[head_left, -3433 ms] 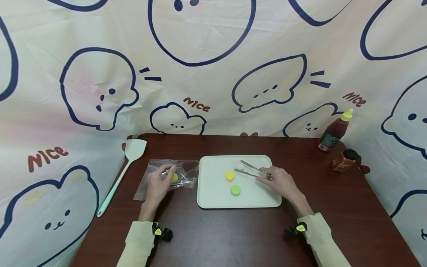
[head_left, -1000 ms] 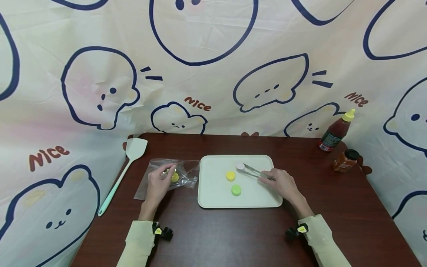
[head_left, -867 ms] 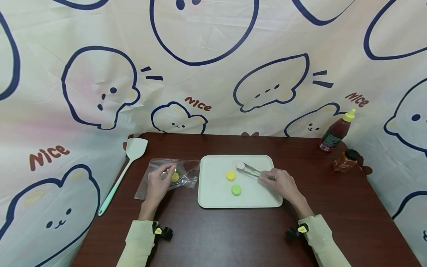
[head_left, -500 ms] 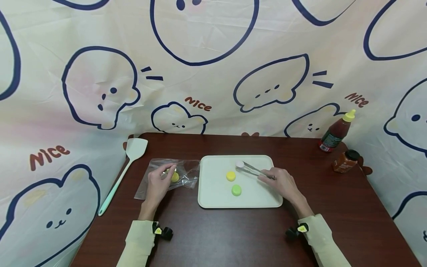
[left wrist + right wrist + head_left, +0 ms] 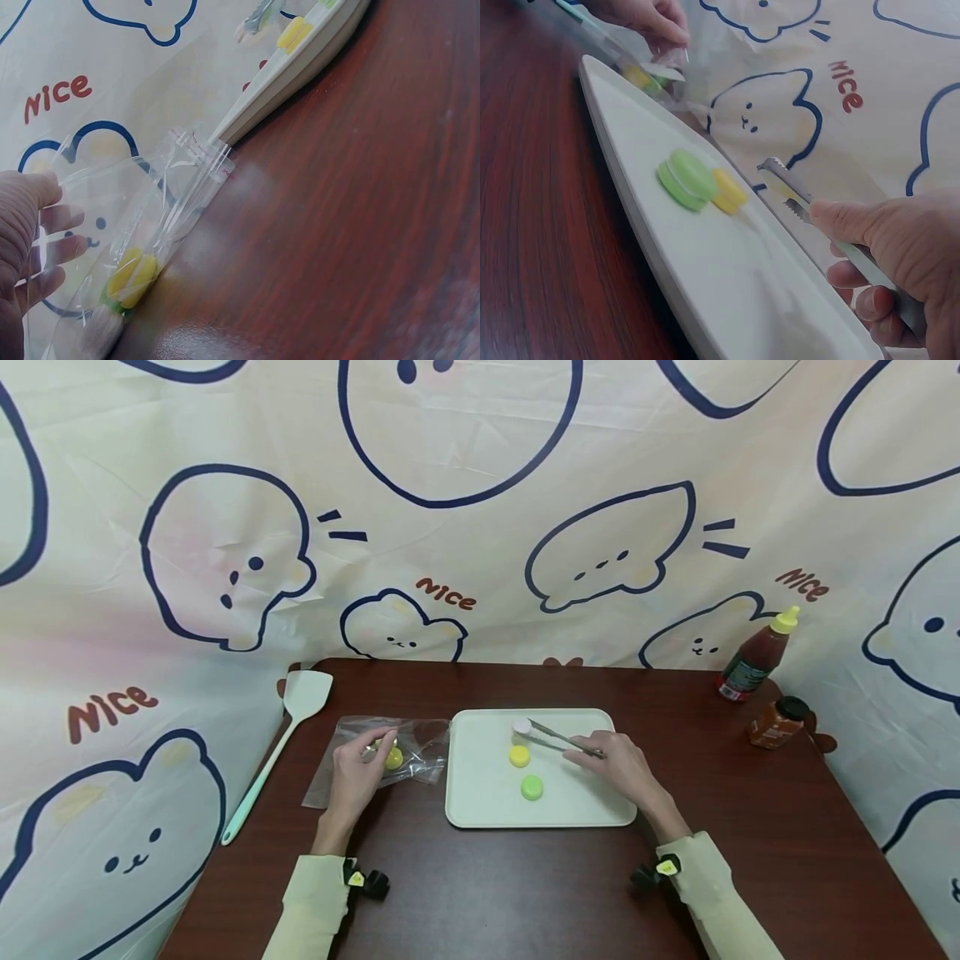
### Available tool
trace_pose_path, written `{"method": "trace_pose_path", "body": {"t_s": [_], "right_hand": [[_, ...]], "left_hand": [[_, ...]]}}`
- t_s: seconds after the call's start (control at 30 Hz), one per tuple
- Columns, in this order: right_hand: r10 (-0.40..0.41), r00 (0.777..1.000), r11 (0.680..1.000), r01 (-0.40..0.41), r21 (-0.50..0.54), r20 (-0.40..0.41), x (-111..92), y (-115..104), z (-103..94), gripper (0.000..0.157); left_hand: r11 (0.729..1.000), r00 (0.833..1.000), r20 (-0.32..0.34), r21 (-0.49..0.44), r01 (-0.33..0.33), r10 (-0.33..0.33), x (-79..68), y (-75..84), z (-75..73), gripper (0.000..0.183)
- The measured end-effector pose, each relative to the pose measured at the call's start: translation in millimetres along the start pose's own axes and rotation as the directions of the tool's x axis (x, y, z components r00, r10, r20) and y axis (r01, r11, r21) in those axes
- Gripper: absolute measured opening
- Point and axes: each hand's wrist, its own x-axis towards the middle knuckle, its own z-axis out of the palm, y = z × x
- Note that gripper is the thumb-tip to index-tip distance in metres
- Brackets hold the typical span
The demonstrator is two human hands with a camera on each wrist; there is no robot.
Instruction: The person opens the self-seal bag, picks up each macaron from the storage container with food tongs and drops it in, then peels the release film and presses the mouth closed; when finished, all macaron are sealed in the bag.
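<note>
My right hand (image 5: 618,764) grips metal tongs (image 5: 564,739) above the white tray (image 5: 577,802). At the tongs' tips is a pale, whitish macaron (image 5: 522,726); the right wrist view does not show it clearly. On the tray sit a yellow macaron (image 5: 519,756) and a green macaron (image 5: 686,178), the green one nearer the person. To the left, my left hand (image 5: 357,772) pinches the edge of a clear plastic bag (image 5: 172,195), lifting its upper layer. Inside the bag, the left wrist view shows a yellow macaron (image 5: 133,277) with something green and something whitish beside it.
A white spatula with a pale green handle (image 5: 303,695) lies along the table's left edge. At the back right stand a red sauce bottle (image 5: 750,660) with a yellow cap and a small black-lidded jar (image 5: 777,723). A printed cloth hangs behind the table.
Earlier the tongs' arms were spread around the pale macaron; then they closed on it. Just now the right hand has moved left with it, toward the bag. The left hand stays put.
</note>
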Motion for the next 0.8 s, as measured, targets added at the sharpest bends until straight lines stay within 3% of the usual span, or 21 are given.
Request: {"method": "trace_pose_path", "body": {"t_s": [0.2,0.47,0.8], "right_hand": [[-0.059,0.998,0.998,0.060,-0.004,0.021,7.3,-16.1,9.1,0.041],[-0.090,0.995,0.996,0.090,0.007,0.048,16.2,-35.7,20.6,0.039],[-0.211,0.974,0.977,0.211,0.010,0.086,27.7,-64.6,38.9,0.037]], "left_hand": [[1.000,1.000,0.006,0.007,0.010,-0.010,0.3,-0.3,-0.9,0.018],[0.999,1.000,-0.009,0.023,-0.024,0.024,1.9,-1.8,0.6,0.015],[1.000,1.000,0.014,0.012,0.019,-0.019,-0.1,-0.3,-1.7,0.018]]}}
